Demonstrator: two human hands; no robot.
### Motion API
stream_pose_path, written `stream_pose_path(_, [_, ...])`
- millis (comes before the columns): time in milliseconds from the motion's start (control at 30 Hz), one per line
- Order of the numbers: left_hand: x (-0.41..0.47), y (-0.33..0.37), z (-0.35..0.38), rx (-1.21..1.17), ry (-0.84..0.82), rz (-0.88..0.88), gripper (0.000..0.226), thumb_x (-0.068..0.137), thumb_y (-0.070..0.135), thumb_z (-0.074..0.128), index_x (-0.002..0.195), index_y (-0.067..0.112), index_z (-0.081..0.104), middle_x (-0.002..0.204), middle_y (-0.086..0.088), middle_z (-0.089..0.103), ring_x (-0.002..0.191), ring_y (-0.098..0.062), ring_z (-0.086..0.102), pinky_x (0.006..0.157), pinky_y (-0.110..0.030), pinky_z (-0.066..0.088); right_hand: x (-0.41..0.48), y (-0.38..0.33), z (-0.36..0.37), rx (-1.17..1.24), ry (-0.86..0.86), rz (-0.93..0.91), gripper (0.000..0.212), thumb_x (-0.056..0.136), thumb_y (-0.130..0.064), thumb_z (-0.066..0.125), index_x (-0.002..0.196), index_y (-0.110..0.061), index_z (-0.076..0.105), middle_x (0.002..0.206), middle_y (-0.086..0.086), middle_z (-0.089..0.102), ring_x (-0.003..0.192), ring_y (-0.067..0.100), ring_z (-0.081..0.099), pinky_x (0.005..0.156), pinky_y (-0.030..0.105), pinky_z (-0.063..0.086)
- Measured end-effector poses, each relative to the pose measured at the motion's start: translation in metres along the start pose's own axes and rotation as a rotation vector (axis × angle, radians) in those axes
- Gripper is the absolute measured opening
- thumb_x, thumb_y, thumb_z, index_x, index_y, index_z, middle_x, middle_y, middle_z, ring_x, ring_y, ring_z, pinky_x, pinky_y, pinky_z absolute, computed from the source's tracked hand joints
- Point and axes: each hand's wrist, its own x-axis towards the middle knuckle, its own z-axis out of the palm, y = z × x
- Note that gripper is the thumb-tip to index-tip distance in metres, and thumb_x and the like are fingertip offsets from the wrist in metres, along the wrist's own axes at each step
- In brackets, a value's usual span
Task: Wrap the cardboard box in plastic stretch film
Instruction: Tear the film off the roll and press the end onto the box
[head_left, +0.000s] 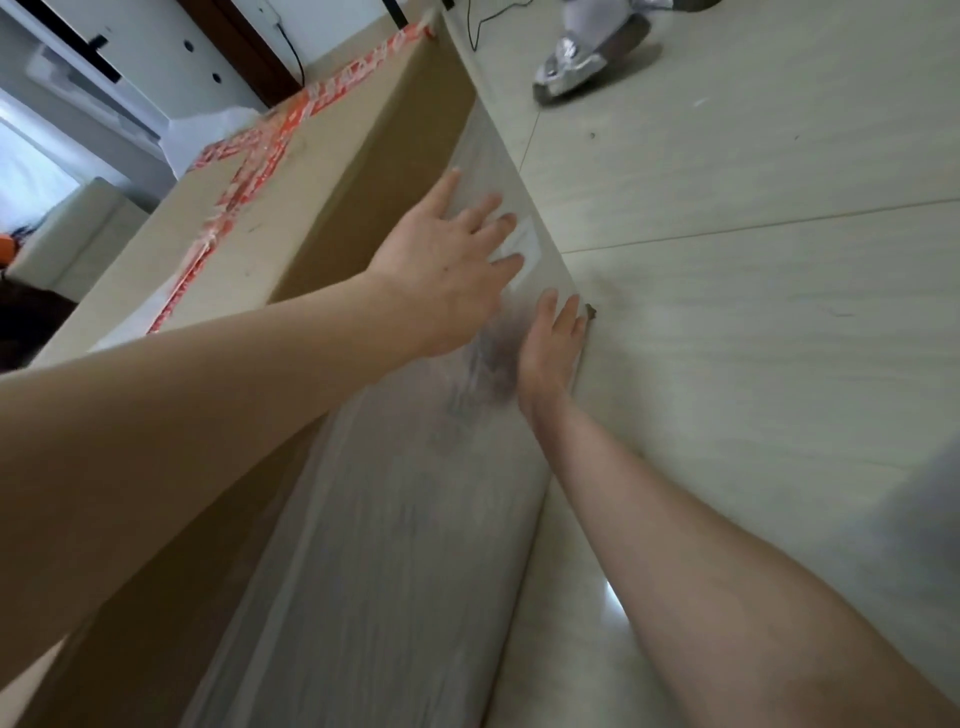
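A large brown cardboard box (332, 171) stands on the tiled floor, its top crossed by orange-and-white tape (249, 166). Cloudy plastic stretch film (395, 519) covers the lower part of the box's right side, down to the floor edge. My left hand (447, 260) lies flat on the film with its fingers spread, pressing it against the side. Lower down, my right hand (550, 343) presses the film near the box's bottom edge, fingers straight. No roll of film is in view.
Pale floor tiles (753, 260) spread out to the right of the box. Another person's foot in a silver shoe (587, 57) stands at the top, near a black cable (472, 26). White furniture (72, 228) stands to the left, behind the box.
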Motion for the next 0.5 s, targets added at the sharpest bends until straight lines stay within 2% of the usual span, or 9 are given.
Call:
stream_pose_path(133, [-0.024,0.020,0.016,0.101,-0.137,0.064,0.065,0.097,0.054,0.015,0.151,0.022,0.002,0.159,-0.008,-0.006,0.146,-0.028,-0.009,0.112,-0.056,-0.012,-0.018,0.006,0.014,-0.051,-0.069,-0.032,0.062,0.098,-0.052,0.025,0.152,-0.024,0.011,0.160,0.007,0.005,0.147,0.024,0.005,0.115,0.050,0.006])
stream_pose_path(300, [-0.025,0.016,0.031,0.205,-0.148,0.052,0.070,0.094,0.060,0.009,0.151,0.021,-0.004,0.159,-0.007,-0.011,0.146,-0.029,-0.011,0.110,-0.057,-0.014,-0.019,0.006,0.030,-0.106,-0.070,-0.053,0.065,0.095,-0.059,0.022,0.151,-0.028,0.009,0.160,0.005,0.003,0.147,0.025,0.001,0.114,0.051,0.002])
stream_pose_path(433, [-0.022,0.017,0.031,0.193,-0.164,0.066,0.070,0.094,0.060,0.009,0.151,0.021,-0.004,0.159,-0.007,-0.011,0.146,-0.029,-0.011,0.111,-0.057,-0.014,-0.017,0.003,0.025,-0.095,-0.073,-0.042,0.066,0.094,-0.061,0.025,0.151,-0.029,0.014,0.160,0.005,0.008,0.147,0.024,0.006,0.114,0.051,0.004])
stream_pose_path(500, [-0.018,0.017,0.027,0.160,-0.153,0.049,0.069,0.095,0.059,0.012,0.151,0.022,-0.001,0.159,-0.007,-0.008,0.146,-0.028,-0.009,0.112,-0.055,-0.013,-0.012,-0.006,0.018,-0.094,-0.075,-0.017,0.068,0.092,-0.063,0.027,0.149,-0.026,0.024,0.157,0.009,0.019,0.144,0.025,0.016,0.115,0.050,0.011])
